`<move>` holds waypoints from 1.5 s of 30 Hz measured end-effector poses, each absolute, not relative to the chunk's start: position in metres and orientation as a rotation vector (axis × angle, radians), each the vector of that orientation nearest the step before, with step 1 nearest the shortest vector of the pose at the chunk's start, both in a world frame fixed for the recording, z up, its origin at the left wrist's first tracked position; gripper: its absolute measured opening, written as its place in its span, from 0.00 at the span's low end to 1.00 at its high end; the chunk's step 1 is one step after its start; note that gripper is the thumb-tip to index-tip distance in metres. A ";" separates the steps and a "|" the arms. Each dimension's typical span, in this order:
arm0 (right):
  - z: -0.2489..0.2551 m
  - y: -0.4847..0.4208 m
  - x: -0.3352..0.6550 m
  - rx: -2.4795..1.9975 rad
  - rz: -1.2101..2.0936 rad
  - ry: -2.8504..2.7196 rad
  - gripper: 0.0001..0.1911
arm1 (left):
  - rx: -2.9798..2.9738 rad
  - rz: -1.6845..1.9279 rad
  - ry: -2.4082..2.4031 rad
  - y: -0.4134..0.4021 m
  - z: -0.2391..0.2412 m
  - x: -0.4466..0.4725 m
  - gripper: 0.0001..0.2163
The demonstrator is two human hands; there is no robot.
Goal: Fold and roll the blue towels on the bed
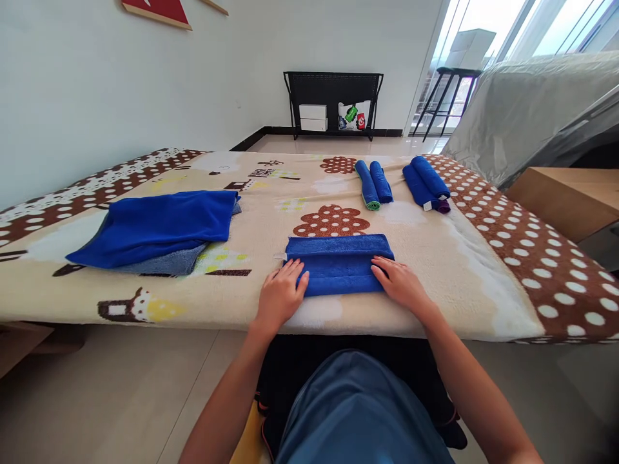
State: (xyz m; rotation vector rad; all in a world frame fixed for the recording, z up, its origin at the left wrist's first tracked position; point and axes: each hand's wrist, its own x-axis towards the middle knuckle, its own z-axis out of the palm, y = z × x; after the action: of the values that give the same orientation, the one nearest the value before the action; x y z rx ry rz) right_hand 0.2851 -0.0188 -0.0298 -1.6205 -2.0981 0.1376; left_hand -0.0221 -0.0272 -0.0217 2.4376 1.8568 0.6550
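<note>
A blue towel (338,263) lies in front of me, folded lengthwise, with its near and far edges turned inward and a small white tag at its left end. My left hand (281,291) rests on the left end, fingers stretched over the fabric and thumb apart. On the right end lies my right hand (401,283), its fingers also extended and touching the towel. To the left, a loose stack of blue and grey cloths (164,225) is spread out. Two slim rolled towels (374,185) sit farther back, and another rolled pair (426,183) is to their right.
A cream patterned blanket (464,283) with brown dotted borders covers the bed. Beyond it, a black rack (333,90) stands at the wall. At right are a cardboard box (565,200), plastic-covered furniture (522,103) and a black stool (449,90).
</note>
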 end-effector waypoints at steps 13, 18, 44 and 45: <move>-0.020 0.095 0.334 -1.761 0.351 -1.938 0.18 | 2.224 0.671 1.812 0.097 0.007 -0.068 0.18; -0.028 0.117 0.332 -1.753 0.367 -1.996 0.11 | 2.317 0.587 1.770 0.119 0.001 -0.063 0.07; -0.009 0.100 0.281 -1.442 0.171 -2.329 0.25 | 2.601 0.352 1.318 0.112 -0.001 -0.009 0.26; -0.009 0.098 0.273 -1.387 0.231 -2.433 0.27 | 2.601 0.233 1.223 0.110 -0.002 -0.002 0.29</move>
State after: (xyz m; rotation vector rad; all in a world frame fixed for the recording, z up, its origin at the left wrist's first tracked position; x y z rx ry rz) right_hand 0.2730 0.0976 -0.0087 -1.3873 -2.4326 0.2310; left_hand -0.0016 0.1101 -0.0015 2.6007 1.2231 0.2329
